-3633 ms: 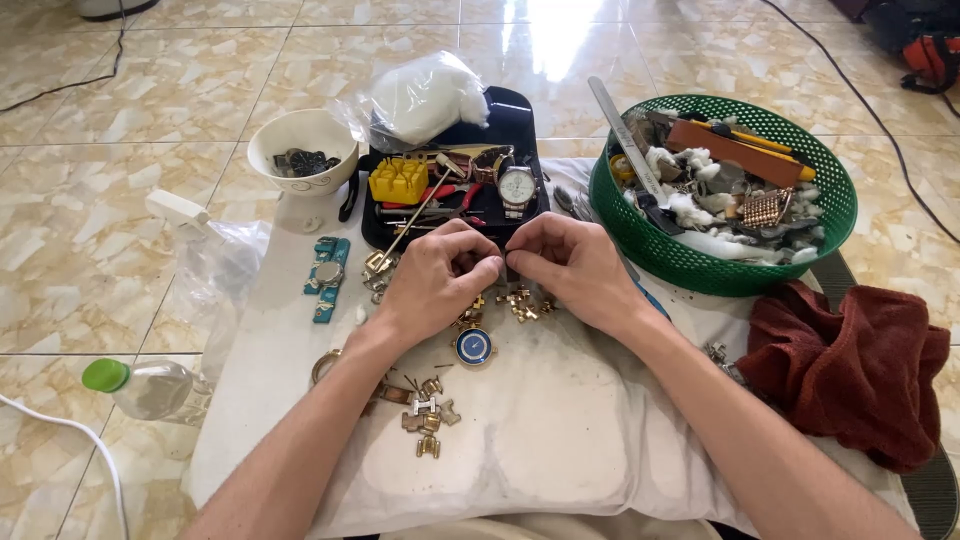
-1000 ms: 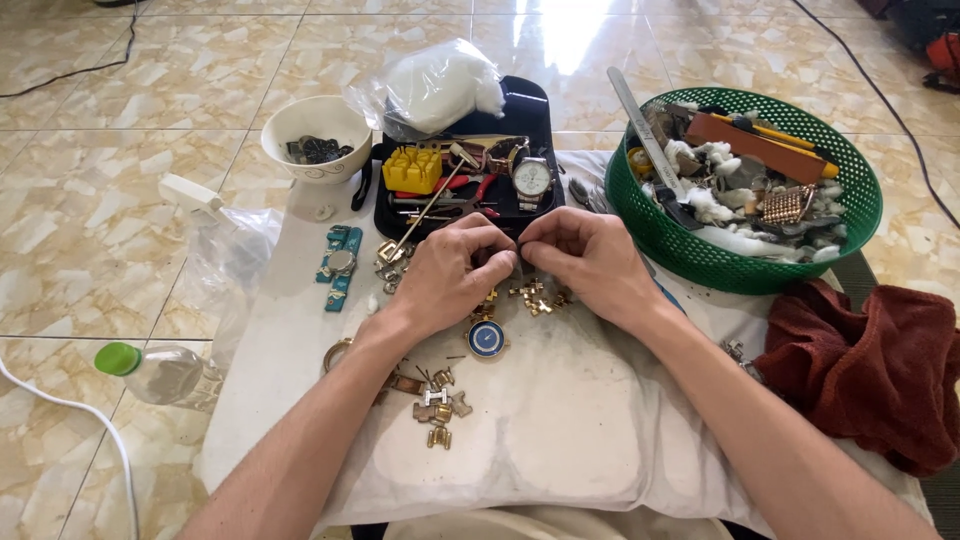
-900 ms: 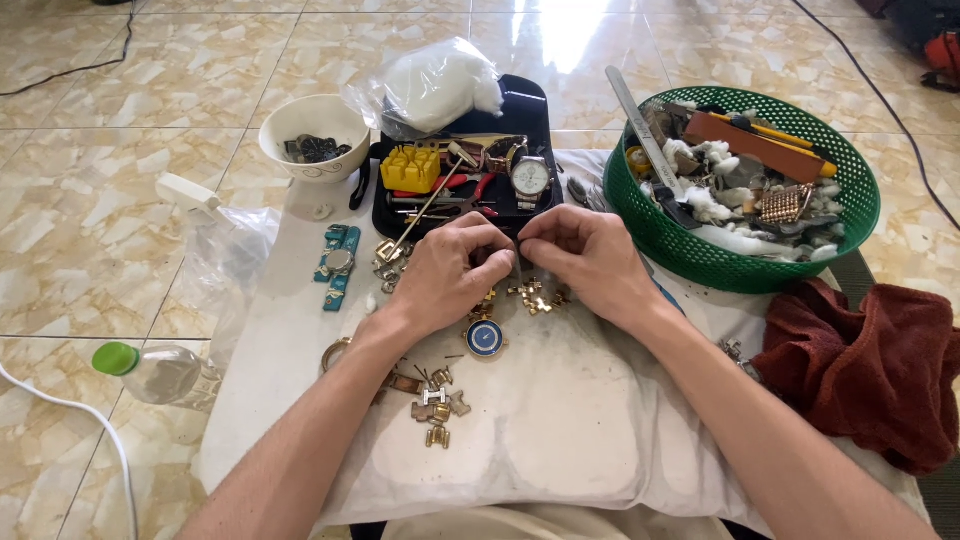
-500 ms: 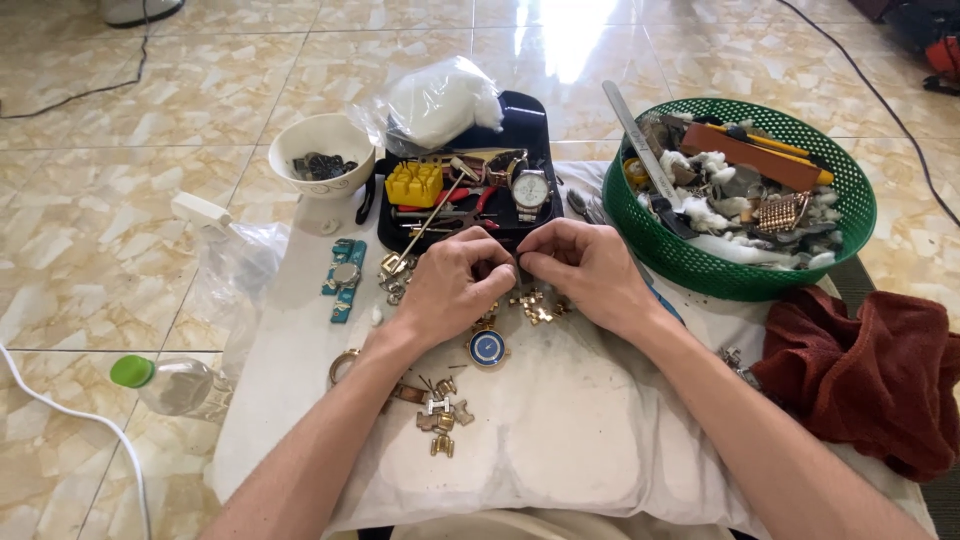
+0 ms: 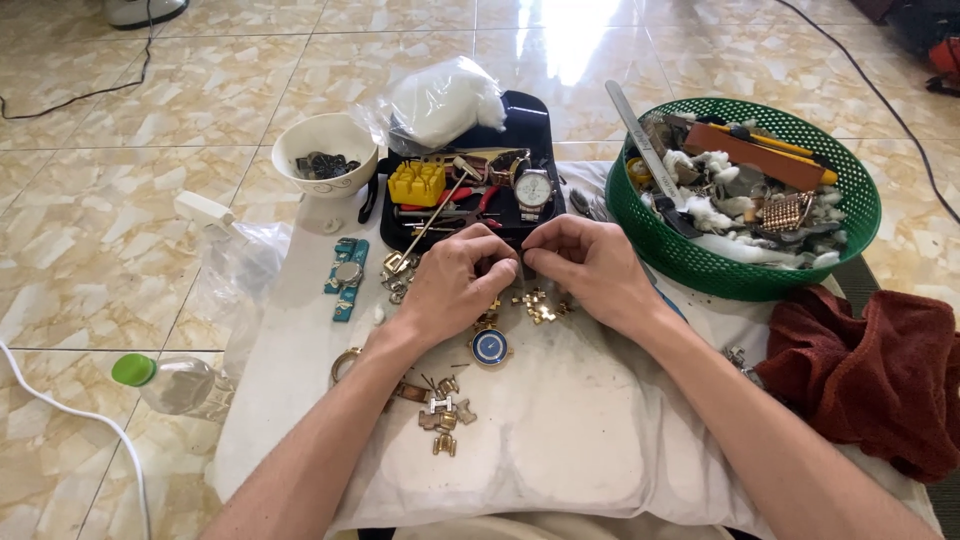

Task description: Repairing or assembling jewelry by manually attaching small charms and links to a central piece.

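Both hands meet at the centre of a white cloth spread over a low work surface. The left hand and the right hand sit knuckle to knuckle, fingertips drawn together and pinched on a small dark part held between them. The part is too small to identify.

Just near of the fingertips lies a cluster of loose gold band links. Near of the left hand rests a round blue watch face. Further near and left lie more metal link pieces and a brown strap, all on the cloth.

Far of the hands, touching distance from the fingertips, stands a black tray. It holds a yellow block, a silver wristwatch, red-handled pliers and a small hammer whose handle runs out over the tray's left edge. A clear plastic bag rests on the tray's far side.

To the left of the tray stands a white bowl with dark small parts inside. A teal watch band lies on the cloth's left edge. A clear bottle with a green cap lies on the tiled floor, near left.

On the right stands a green basket filled with assorted tools and scraps. A dark red towel lies near of it.
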